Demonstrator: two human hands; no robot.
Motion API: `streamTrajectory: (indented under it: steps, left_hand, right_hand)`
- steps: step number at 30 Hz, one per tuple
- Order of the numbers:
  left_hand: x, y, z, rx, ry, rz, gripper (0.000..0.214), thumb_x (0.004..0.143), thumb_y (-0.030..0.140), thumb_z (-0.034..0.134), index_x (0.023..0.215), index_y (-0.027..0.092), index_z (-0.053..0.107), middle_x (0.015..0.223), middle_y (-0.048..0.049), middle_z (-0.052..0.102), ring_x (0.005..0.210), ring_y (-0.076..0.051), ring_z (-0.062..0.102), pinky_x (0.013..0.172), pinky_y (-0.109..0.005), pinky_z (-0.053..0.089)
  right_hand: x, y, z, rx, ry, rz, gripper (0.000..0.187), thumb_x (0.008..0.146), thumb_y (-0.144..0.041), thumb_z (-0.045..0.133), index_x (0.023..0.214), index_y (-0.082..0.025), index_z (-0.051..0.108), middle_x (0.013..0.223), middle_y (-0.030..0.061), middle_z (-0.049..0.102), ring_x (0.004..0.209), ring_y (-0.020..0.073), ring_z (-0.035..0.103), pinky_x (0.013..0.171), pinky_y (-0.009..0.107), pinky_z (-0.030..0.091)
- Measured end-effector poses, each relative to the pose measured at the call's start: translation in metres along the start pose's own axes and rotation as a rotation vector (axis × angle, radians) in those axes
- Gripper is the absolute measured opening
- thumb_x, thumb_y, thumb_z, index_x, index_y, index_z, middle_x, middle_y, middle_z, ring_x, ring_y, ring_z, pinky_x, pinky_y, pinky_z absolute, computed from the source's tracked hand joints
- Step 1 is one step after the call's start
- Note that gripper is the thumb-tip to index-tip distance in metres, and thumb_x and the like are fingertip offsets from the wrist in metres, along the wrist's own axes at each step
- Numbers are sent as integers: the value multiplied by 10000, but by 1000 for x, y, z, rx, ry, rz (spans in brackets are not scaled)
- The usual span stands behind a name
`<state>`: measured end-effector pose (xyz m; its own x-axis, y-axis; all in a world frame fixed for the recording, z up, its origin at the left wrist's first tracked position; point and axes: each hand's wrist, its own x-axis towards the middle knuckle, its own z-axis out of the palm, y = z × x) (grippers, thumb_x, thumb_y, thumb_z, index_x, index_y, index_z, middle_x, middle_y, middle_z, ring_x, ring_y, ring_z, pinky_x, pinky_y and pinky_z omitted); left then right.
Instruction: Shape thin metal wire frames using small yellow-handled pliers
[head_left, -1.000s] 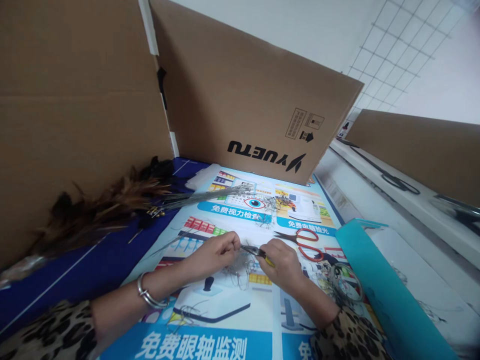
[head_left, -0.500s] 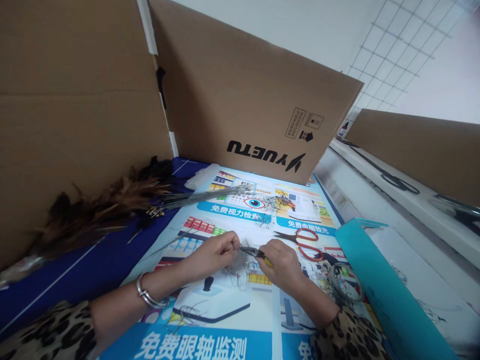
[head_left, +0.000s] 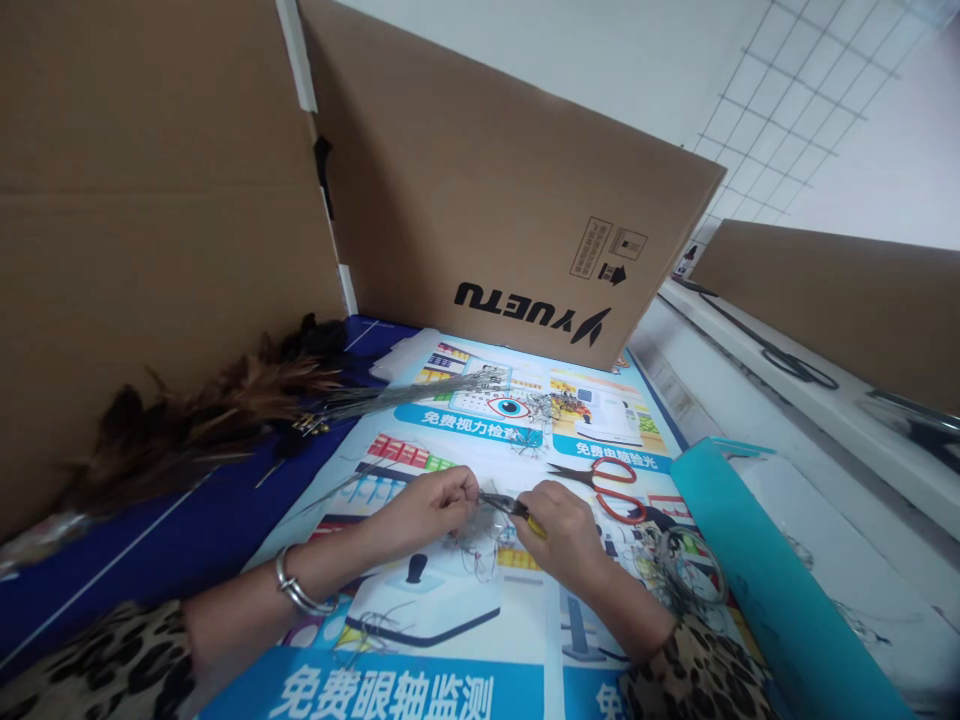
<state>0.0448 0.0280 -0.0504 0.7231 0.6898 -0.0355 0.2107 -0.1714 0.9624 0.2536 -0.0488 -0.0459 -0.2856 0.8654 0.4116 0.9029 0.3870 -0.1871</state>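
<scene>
My right hand [head_left: 562, 525] is closed around the yellow handles of a pair of pliers [head_left: 504, 503], whose dark jaws point left. The jaw tips reach the fingers of my left hand [head_left: 439, 507]. That hand is pinched shut; what it grips is too small or hidden to make out. Below the pliers, tangled thin wires [head_left: 480, 550] lie on the printed sheet [head_left: 450, 640]. Red-handled scissors [head_left: 615, 488] rest just beyond my right hand, blades pointing left.
A bundle of straight wires [head_left: 405, 393] and brown-black feathers [head_left: 217, 410] lie at the left. On the right are a wire coil [head_left: 694, 565] and a teal-sided box [head_left: 780, 570]. Cardboard panels [head_left: 495, 180] stand behind and left. More wire bits [head_left: 375, 625] lie in front.
Almost nothing differs. Both hands hold nearly the same place, with the pliers' tips still at my left fingers.
</scene>
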Motion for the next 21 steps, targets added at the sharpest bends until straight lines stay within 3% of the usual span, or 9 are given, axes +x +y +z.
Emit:
streamTrajectory:
  steps: [21]
  left_hand:
    - [1, 5, 0, -88, -41, -22, 76, 768, 224, 458, 733, 166, 493, 561, 38, 525, 501, -92, 449, 489, -192, 319]
  right_hand:
    - [0, 1, 3, 73, 57, -1, 108, 814, -265, 510, 851, -189, 578, 757, 44, 543, 754, 156, 507, 686, 260, 406]
